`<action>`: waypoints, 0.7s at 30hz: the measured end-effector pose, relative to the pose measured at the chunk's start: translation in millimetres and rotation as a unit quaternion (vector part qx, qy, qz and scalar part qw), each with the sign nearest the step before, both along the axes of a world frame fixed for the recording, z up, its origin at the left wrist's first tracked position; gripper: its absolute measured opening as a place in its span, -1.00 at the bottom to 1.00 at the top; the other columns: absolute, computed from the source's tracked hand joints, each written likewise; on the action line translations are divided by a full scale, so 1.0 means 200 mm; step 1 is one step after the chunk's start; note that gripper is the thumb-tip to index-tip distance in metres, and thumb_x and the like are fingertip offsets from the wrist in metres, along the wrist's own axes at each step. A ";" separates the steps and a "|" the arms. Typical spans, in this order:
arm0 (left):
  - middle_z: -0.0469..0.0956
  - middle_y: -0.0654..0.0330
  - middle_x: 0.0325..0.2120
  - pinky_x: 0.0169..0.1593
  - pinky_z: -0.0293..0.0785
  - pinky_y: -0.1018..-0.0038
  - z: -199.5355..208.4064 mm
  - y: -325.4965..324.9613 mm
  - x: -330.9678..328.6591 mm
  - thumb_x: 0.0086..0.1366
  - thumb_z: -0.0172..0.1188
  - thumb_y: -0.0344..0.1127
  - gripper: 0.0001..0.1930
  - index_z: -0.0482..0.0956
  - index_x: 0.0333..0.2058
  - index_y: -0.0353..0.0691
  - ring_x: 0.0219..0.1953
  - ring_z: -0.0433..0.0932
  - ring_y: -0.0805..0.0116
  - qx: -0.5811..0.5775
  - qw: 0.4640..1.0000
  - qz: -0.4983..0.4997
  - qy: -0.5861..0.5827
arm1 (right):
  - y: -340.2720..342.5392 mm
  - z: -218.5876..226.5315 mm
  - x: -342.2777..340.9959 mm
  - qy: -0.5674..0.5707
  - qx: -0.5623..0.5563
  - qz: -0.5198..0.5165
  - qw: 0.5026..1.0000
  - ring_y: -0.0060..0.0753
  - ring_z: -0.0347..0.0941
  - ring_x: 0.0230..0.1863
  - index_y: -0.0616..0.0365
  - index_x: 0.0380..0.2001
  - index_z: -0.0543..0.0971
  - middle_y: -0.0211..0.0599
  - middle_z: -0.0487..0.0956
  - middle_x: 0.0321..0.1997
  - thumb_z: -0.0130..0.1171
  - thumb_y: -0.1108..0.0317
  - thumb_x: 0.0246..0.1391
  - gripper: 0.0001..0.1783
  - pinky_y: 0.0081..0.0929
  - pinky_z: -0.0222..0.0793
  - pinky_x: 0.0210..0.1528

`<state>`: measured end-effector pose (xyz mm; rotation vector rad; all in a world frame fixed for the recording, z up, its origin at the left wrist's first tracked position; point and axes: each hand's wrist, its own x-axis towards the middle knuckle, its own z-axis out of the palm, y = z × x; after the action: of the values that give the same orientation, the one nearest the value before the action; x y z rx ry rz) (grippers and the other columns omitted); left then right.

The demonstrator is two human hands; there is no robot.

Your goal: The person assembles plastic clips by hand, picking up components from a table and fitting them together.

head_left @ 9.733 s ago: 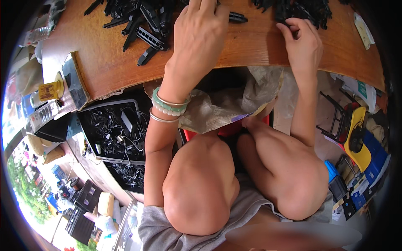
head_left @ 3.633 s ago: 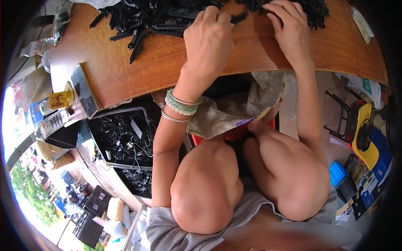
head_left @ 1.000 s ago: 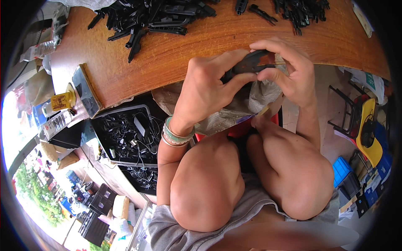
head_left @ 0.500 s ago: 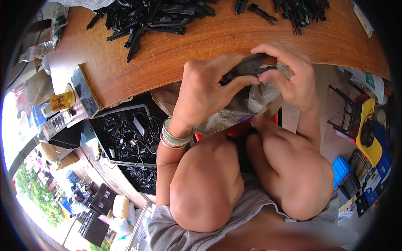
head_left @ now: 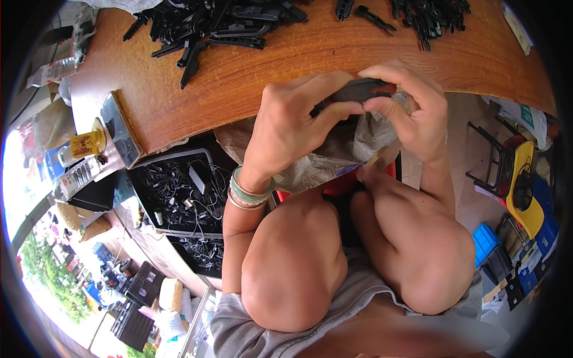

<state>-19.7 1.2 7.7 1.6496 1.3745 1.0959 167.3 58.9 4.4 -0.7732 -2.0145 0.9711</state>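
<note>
Both hands hold one black plastic clip part (head_left: 360,90) at the near edge of the wooden table (head_left: 268,65). My left hand (head_left: 292,128) pinches its left end with thumb and fingers; green bangles ring that wrist. My right hand (head_left: 412,110) grips its right end from above. Below the hands a grey woven sack (head_left: 334,155) lies open over my lap. Two heaps of black plastic parts lie on the table, one at the far left (head_left: 209,27) and one at the far right (head_left: 427,15).
A black crate of cables and small parts (head_left: 179,191) stands left of my knees. Bottles and boxes (head_left: 83,149) crowd the table's left end. A yellow and black stool (head_left: 525,185) and blue crates (head_left: 486,244) stand on the right floor.
Both hands left the heaps on the table and came back to its near edge with one black part, now held between them above the sack.
</note>
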 end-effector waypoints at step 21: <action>0.46 0.11 -0.30 -0.33 0.48 0.35 -0.22 0.10 -0.29 0.06 0.27 -0.46 -0.82 0.54 -0.32 -0.31 -0.38 0.54 0.14 0.209 0.919 0.188 0.277 | 0.23 -0.22 -0.03 -0.135 0.274 -0.194 0.932 -0.29 0.44 -0.45 0.21 -0.27 0.55 -0.30 0.55 -0.34 0.28 0.48 -0.04 -0.78 -0.45 0.36 -0.39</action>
<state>-78.0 21.1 -35.8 2.1807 1.9871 1.2564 160.8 105.4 -39.7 -0.9667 -2.0999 0.0603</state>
